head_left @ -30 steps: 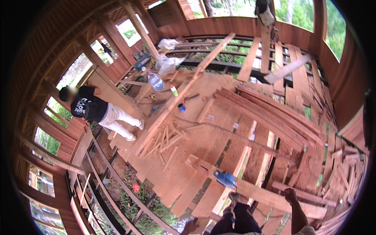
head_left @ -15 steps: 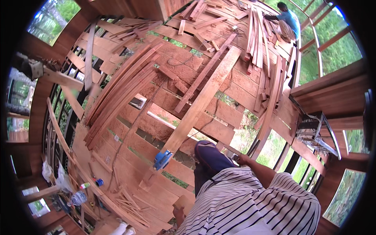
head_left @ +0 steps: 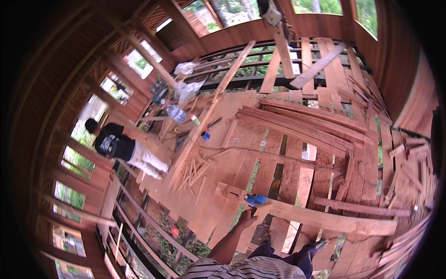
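Note:
My left hand (head_left: 247, 220) reaches forward, its fingers closed around a small flat wood block (head_left: 264, 208). Just beyond it, a blue power tool (head_left: 255, 200), shaped like an electric hand planer, rests by the near end of a long, wide plank (head_left: 332, 218). The plank runs off to the right over the floor. Whether the block touches the plank or the tool, I cannot tell. My right hand is out of view.
Gaps open between the floorboards (head_left: 237, 172). Behind lies a stack of reddish boards (head_left: 302, 125). At left stand a person in a black shirt (head_left: 115, 142), loose sticks (head_left: 193, 174), a clear plastic bottle (head_left: 175, 113) and a blue tape roll (head_left: 205, 136). A cord (head_left: 278, 154) crosses the floor.
The view has swung left, bringing another person into sight and losing the one in blue. My left hand has moved with the wood block up beside the blue tool. My right hand has left the view.

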A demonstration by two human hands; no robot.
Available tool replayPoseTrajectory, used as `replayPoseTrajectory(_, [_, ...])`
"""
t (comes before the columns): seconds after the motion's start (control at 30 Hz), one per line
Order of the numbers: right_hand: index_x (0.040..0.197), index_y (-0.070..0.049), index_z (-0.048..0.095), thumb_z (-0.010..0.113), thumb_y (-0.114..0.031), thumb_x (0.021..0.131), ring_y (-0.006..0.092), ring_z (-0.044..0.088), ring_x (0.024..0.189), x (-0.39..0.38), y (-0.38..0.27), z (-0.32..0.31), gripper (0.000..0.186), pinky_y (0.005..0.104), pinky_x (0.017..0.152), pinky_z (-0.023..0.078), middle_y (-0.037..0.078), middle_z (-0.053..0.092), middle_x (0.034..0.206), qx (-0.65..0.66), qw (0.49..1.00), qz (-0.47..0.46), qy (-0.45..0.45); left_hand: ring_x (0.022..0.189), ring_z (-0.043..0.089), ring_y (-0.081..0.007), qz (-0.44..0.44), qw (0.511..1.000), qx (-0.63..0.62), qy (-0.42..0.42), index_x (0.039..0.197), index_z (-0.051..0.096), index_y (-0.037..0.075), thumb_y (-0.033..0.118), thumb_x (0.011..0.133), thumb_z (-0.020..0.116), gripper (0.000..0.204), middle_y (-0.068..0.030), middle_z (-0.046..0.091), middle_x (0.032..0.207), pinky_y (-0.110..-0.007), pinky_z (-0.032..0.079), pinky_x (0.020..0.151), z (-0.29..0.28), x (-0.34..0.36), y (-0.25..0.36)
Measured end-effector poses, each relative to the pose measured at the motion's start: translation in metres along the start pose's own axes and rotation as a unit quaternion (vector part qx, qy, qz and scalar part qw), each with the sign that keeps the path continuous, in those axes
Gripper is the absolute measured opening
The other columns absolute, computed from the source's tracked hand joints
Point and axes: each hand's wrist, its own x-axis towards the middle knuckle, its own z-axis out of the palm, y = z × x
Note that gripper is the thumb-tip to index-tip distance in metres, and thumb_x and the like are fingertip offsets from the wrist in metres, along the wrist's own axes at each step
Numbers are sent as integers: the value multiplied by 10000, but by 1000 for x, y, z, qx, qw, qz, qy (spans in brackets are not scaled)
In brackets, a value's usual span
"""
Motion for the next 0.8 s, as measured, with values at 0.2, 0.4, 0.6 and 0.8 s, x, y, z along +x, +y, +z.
replayPoseTrajectory(0.2, [894,-136,634,576,-264,916,173,575,561,55,-45,-183,142,338,464,467,38,627,740,-42,999,-1,-32,972,698,-367,-91,988,13,122,1168,671,57,273,779,787,460,-201,717,995,-454,546,839,63,-94,-12])
replayPoseTrajectory(0.4, [1170,-89,564,576,-123,821,117,560,648,90,-142,-293,352,245,466,440,25,584,890,39,991,-97,84,958,689,-410,-248,950,184,-49,1191,645,78,366,759,790,539,-214,711,1035,-507,545,831,129,-202,-64])
replayPoseTrajectory(0.6, [1101,-107,623,636,-152,877,160,632,712,121,-132,-251,228,313,552,516,33,645,890,17,993,-95,74,903,704,-387,-363,919,30,-151,1190,633,99,433,756,782,568,-208,719,969,-494,551,786,166,-231,-130])
replayPoseTrajectory(0.8, [1120,-104,649,653,-97,860,191,624,888,127,-143,-24,260,359,727,510,90,639,1039,-284,935,-114,-180,859,711,-368,-282,948,15,-143,1236,578,129,462,777,757,594,-208,720,901,-477,555,751,149,-205,-192])
